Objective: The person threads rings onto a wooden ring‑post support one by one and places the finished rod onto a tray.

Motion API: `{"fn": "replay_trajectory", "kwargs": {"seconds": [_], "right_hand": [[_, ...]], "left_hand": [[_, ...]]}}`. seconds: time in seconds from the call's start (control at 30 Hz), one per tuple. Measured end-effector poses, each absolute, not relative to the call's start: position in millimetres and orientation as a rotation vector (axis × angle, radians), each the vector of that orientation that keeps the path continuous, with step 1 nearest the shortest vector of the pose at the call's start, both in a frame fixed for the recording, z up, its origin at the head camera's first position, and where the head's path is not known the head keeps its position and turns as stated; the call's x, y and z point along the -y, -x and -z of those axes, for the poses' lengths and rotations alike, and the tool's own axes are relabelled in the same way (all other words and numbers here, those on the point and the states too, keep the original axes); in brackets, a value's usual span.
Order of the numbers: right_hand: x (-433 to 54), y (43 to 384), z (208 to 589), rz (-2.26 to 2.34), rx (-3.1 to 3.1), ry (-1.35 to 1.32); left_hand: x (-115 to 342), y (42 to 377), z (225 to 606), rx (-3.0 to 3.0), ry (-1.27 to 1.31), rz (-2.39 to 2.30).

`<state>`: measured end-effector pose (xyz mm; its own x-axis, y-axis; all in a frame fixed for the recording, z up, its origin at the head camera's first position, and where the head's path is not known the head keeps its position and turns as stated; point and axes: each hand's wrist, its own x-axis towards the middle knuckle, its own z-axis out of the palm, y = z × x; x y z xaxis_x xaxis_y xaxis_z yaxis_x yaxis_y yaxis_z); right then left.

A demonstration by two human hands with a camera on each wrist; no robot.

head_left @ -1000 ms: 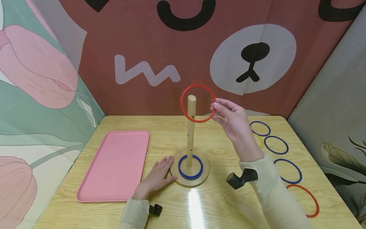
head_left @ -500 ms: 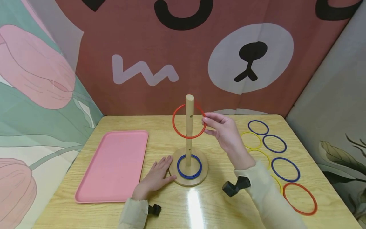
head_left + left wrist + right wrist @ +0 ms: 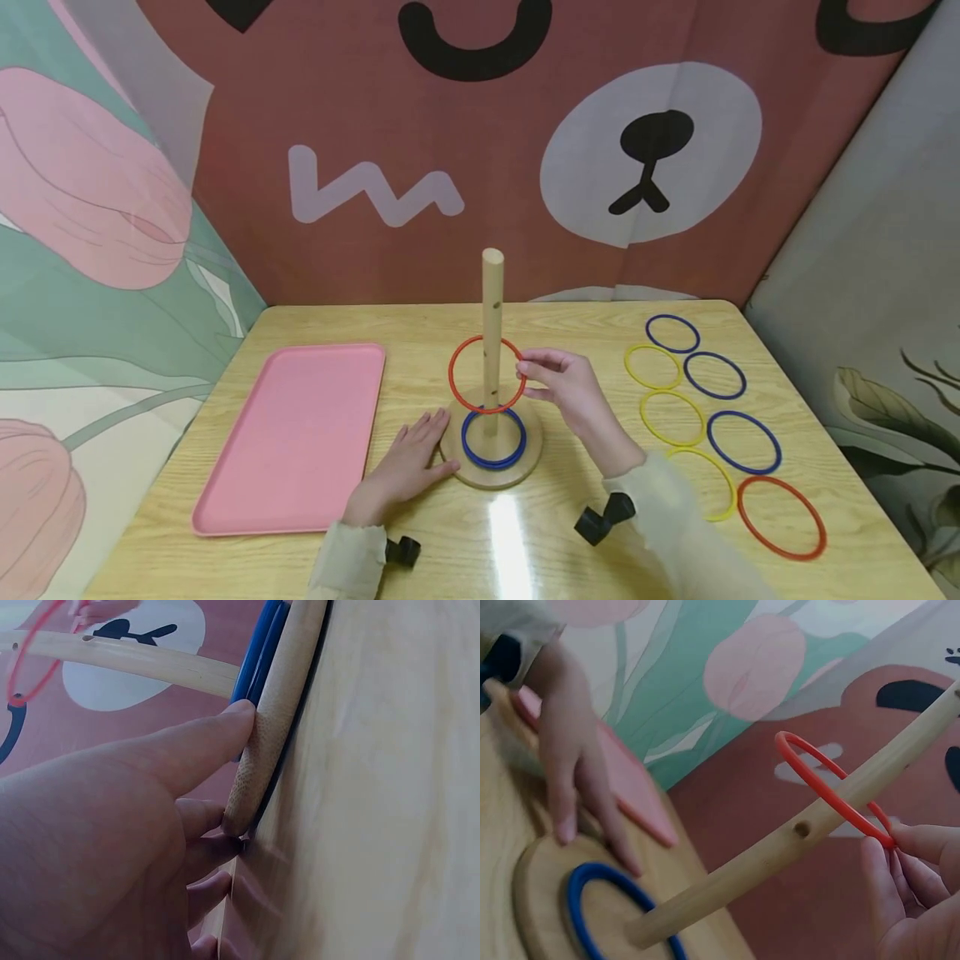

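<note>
Between thumb and fingers my right hand (image 3: 566, 392) pinches a thin red ring (image 3: 451, 374) by its right side. The ring encircles the upright wooden peg (image 3: 492, 317), tilted, low on the peg in the head view. Below it, two blue rings (image 3: 491, 464) lie around the peg's foot on the round wooden base (image 3: 531, 454). My left hand (image 3: 408, 462) rests at the base's left edge, fingers extended. In the left wrist view its thumb (image 3: 217, 739) lies against the base's rim, near the blue rings. The right wrist view shows the peg (image 3: 780, 847) passing through the red ring.
A pink tray (image 3: 292, 442) lies on the table left of the left hand. At the right, three yellow rings (image 3: 626, 367), three blue rings (image 3: 745, 383) and a red ring (image 3: 795, 557) lie flat. A patterned cloth (image 3: 360, 100) hangs behind the table.
My right hand has brought the red ring from the peg's top down along the peg, towards the blue rings. The left hand has stayed on the base.
</note>
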<state>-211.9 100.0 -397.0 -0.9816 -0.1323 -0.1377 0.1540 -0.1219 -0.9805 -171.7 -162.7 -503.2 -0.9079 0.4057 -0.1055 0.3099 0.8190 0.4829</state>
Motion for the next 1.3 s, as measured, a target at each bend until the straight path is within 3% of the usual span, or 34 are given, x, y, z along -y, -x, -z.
{"fn": "replay_trajectory", "kwargs": {"seconds": [0.53, 1.3], "right_hand": [[-101, 213, 457, 1.96, -2.115, -0.063], [-100, 214, 485, 1.7, -2.369, -0.104]], "left_hand": [[163, 173, 504, -2.793, -0.546, -0.706], [163, 172, 502, -2.801, -0.57, -0.723]]}}
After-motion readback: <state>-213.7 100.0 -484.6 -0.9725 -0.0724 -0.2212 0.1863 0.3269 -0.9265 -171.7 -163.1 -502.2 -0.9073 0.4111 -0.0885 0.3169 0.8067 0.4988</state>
